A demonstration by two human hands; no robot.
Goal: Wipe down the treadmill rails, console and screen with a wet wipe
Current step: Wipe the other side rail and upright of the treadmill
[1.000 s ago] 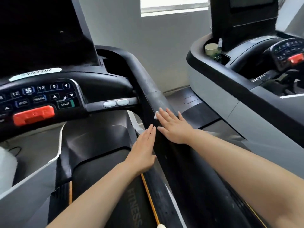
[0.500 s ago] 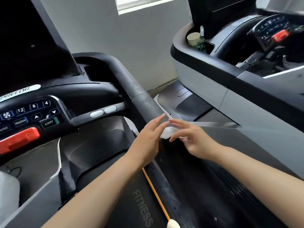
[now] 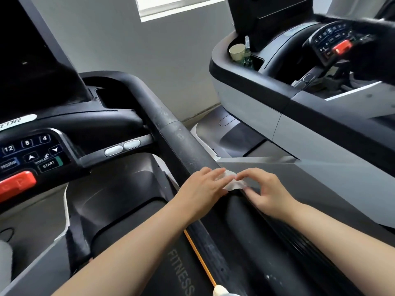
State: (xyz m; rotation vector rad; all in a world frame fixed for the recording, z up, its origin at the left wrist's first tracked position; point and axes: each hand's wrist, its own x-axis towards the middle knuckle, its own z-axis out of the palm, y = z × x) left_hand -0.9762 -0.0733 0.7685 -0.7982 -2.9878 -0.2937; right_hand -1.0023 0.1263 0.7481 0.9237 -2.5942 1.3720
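Observation:
A small white wet wipe (image 3: pixel 233 181) is held between both hands just above the treadmill's black right rail (image 3: pixel 181 137). My left hand (image 3: pixel 203 189) holds the wipe's left side with its fingertips. My right hand (image 3: pixel 267 189) pinches the wipe's right side between thumb and forefinger. The rail runs from the console's top right corner down toward me and looks dusty. The console (image 3: pixel 38 152) with number keys, a START key and a red stop button (image 3: pixel 17 182) lies at the left. The dark screen (image 3: pixel 27 52) stands above it.
A second treadmill (image 3: pixel 299 103) stands close on the right, with a paper cup (image 3: pixel 237 51) and a bottle in its holder. A grey wall and a window are behind. The running belt marked FITNESS (image 3: pixel 181 272) lies below my arms.
My right hand lifted off the rail, where it pressed the wipe flat. Both hands came together and now hold the wipe between them. My view shifted left and down.

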